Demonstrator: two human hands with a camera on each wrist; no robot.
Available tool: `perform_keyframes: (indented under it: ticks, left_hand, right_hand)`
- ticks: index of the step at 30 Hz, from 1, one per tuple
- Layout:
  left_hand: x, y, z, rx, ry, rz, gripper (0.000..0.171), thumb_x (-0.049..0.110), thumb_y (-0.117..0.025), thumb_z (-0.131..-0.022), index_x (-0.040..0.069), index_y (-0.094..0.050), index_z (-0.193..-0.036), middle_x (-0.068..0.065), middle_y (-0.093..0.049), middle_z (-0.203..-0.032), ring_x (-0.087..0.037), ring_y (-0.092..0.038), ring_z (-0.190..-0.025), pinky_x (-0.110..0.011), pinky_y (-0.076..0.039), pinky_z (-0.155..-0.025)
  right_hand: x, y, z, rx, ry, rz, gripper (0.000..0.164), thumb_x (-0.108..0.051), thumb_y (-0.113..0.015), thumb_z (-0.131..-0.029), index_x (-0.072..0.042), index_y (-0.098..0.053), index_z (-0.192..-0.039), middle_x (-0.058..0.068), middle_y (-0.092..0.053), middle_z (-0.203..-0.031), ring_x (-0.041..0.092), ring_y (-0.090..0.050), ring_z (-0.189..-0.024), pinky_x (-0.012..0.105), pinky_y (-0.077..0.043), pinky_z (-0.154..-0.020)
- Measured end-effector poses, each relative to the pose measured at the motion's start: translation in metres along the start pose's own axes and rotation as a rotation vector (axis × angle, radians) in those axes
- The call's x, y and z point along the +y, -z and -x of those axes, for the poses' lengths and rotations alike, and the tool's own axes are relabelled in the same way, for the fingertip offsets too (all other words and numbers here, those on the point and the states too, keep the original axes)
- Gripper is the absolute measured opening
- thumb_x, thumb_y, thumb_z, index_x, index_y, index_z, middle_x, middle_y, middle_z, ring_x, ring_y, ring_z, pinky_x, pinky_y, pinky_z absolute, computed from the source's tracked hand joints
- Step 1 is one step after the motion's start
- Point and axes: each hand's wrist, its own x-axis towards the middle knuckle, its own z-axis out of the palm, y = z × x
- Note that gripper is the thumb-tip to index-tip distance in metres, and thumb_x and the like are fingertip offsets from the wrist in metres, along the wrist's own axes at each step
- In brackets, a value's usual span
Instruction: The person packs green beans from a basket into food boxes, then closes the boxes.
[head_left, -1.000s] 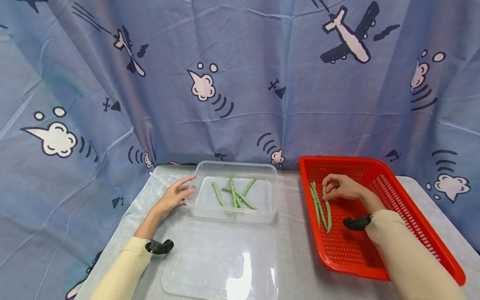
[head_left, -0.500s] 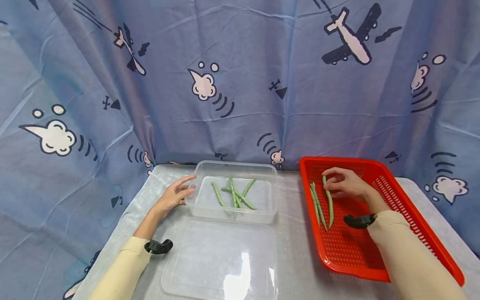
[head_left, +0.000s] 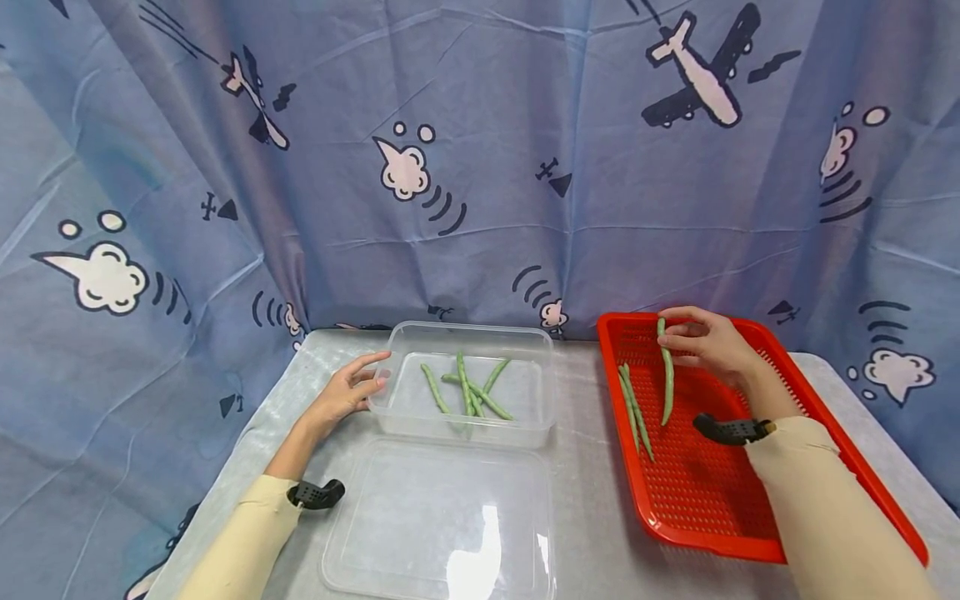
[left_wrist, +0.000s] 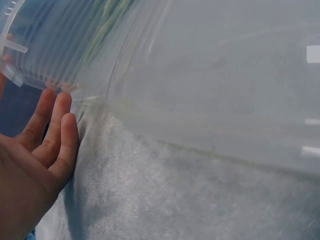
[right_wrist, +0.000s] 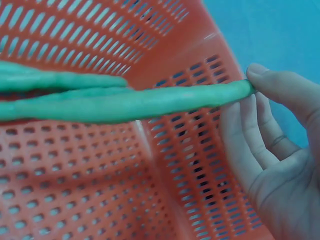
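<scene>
Over the far part of the red basket [head_left: 697, 492], my right hand [head_left: 711, 346] pinches one green bean [head_left: 668, 387] by its upper end. The bean hangs nearly upright. In the right wrist view, thumb and fingertips meet at the tip of this bean [right_wrist: 175, 101]. Two other green beans [head_left: 637, 417] lie against the basket's left wall. At the left, my left hand [head_left: 347, 398] touches the side of a clear plastic box [head_left: 525, 392], its fingers loosely extended. Several green beans [head_left: 467, 383] lie crossed inside the box. The left wrist view shows the left hand [left_wrist: 37, 160] beside the box's wall.
A clear lid [head_left: 427, 517] lies flat on the table in front of the box. Grey tablecloth [head_left: 588, 467] shows between box and basket. A blue patterned curtain [head_left: 480, 275] hangs right behind the table.
My right hand has lifted the green bean away from the other two and moved it up, back and slightly right. The left hand and the box have stayed in place.
</scene>
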Motion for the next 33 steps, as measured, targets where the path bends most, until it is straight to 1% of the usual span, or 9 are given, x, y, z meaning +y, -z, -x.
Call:
perform_keyframes:
  ticks: [5,10,16,21,24,27,30,33]
  left_hand:
    - [0.0,0.0,0.001,0.003,-0.002,-0.001,0.056,0.018,-0.063,-0.103,0.012,-0.044,-0.155,-0.028,-0.043,-0.148,-0.041,-0.045,-0.129,-0.033,-0.048,-0.071]
    - [0.0,-0.001,0.0,0.005,-0.002,-0.008,0.055,0.017,-0.062,-0.104,0.012,-0.044,-0.155,-0.028,-0.045,-0.147,-0.041,-0.047,-0.126,-0.034,-0.048,-0.072]
    - [0.001,-0.002,0.0,0.01,-0.001,-0.013,0.053,0.014,-0.06,-0.104,0.013,-0.044,-0.155,-0.028,-0.043,-0.148,-0.041,-0.045,-0.129,-0.036,-0.048,-0.075]
    - [0.0,-0.002,0.0,0.007,-0.004,-0.014,0.054,0.016,-0.061,-0.104,0.013,-0.044,-0.155,-0.027,-0.042,-0.149,-0.041,-0.045,-0.128,-0.036,-0.047,-0.074]
    - [-0.001,-0.003,0.0,0.006,-0.007,-0.014,0.054,0.017,-0.061,-0.104,0.013,-0.044,-0.155,-0.028,-0.042,-0.149,-0.041,-0.044,-0.128,-0.036,-0.047,-0.074]
    - [-0.001,-0.002,0.0,0.003,-0.008,-0.017,0.054,0.017,-0.061,-0.104,0.013,-0.043,-0.155,-0.028,-0.04,-0.15,-0.042,-0.043,-0.13,-0.038,-0.047,-0.075]
    - [0.0,-0.002,0.001,-0.001,-0.005,-0.023,0.055,0.019,-0.061,-0.104,0.012,-0.042,-0.155,-0.028,-0.038,-0.152,-0.043,-0.041,-0.132,-0.04,-0.046,-0.077]
    - [0.0,-0.002,0.001,-0.001,-0.005,-0.03,0.056,0.021,-0.062,-0.104,0.011,-0.041,-0.156,-0.028,-0.036,-0.153,-0.044,-0.039,-0.133,-0.04,-0.046,-0.077]
  right_hand:
    - [-0.011,-0.001,0.0,0.01,0.001,-0.028,0.053,0.0,-0.069,-0.096,0.001,-0.046,-0.144,0.005,-0.065,-0.105,0.017,-0.068,-0.095,0.033,-0.057,-0.079]
    - [-0.02,-0.003,-0.001,0.02,0.016,-0.052,0.047,-0.002,-0.07,-0.096,-0.007,-0.054,-0.14,0.005,-0.064,-0.106,0.019,-0.068,-0.096,0.033,-0.056,-0.079]
    - [-0.032,-0.011,-0.008,0.018,0.031,-0.015,0.048,-0.005,-0.071,-0.096,-0.009,-0.055,-0.141,0.005,-0.063,-0.109,0.022,-0.066,-0.102,0.032,-0.056,-0.08]
    - [-0.038,-0.018,-0.016,0.009,0.046,-0.012,0.043,-0.003,-0.07,-0.096,-0.012,-0.059,-0.137,0.005,-0.065,-0.109,0.023,-0.066,-0.103,0.032,-0.056,-0.08]
    - [-0.042,-0.024,-0.021,-0.01,0.05,-0.032,0.044,-0.002,-0.069,-0.097,-0.011,-0.058,-0.138,0.006,-0.064,-0.11,0.023,-0.066,-0.103,0.032,-0.056,-0.081]
    - [-0.047,-0.033,-0.027,-0.01,0.048,-0.053,0.048,-0.001,-0.071,-0.095,-0.009,-0.056,-0.14,0.007,-0.063,-0.111,0.024,-0.065,-0.104,0.032,-0.055,-0.081]
    - [-0.053,-0.046,-0.034,0.003,0.048,-0.071,0.048,-0.002,-0.072,-0.095,-0.007,-0.056,-0.14,0.008,-0.062,-0.11,0.026,-0.064,-0.105,0.033,-0.056,-0.081]
    - [-0.058,-0.061,-0.04,0.01,0.051,-0.062,0.048,-0.004,-0.073,-0.094,-0.006,-0.056,-0.139,0.008,-0.061,-0.109,0.023,-0.065,-0.101,0.033,-0.056,-0.081]
